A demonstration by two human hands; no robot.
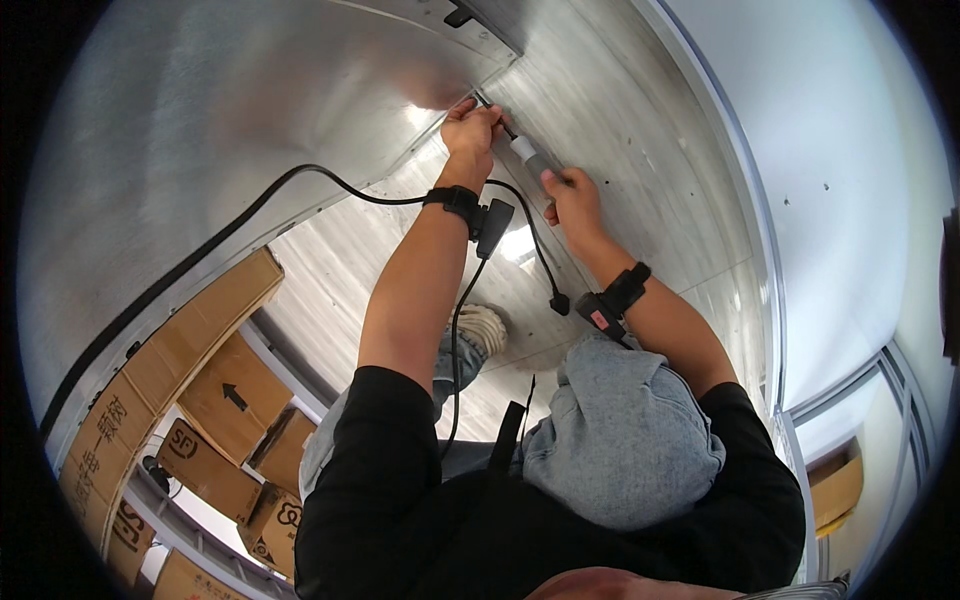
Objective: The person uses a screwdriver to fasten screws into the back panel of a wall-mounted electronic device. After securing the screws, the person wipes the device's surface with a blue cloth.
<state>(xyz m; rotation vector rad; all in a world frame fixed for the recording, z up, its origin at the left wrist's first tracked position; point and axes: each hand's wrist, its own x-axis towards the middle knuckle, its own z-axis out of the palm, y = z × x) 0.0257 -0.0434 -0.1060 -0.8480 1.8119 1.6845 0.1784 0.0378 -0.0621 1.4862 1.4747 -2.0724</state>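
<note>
My right hand (577,205) is closed round the handle of a screwdriver (537,160), which has a grey grip, a pale collar and a thin dark shaft. The shaft points up and left, toward the lower edge of a shiny metal panel (330,90). At that edge my left hand (472,130) is closed, its fingers pinched about the front of the shaft. Those fingers partly hide the screwdriver's tip, so what it touches there cannot be seen. Both wrists carry black straps with small dark devices.
A black cable (310,168) arcs across the panel and passes by my left wrist. Its plug-like end (559,303) hangs above the pale wood-look floor (640,180). Cardboard boxes (235,395) stand at lower left. A white wall panel (830,200) curves along the right.
</note>
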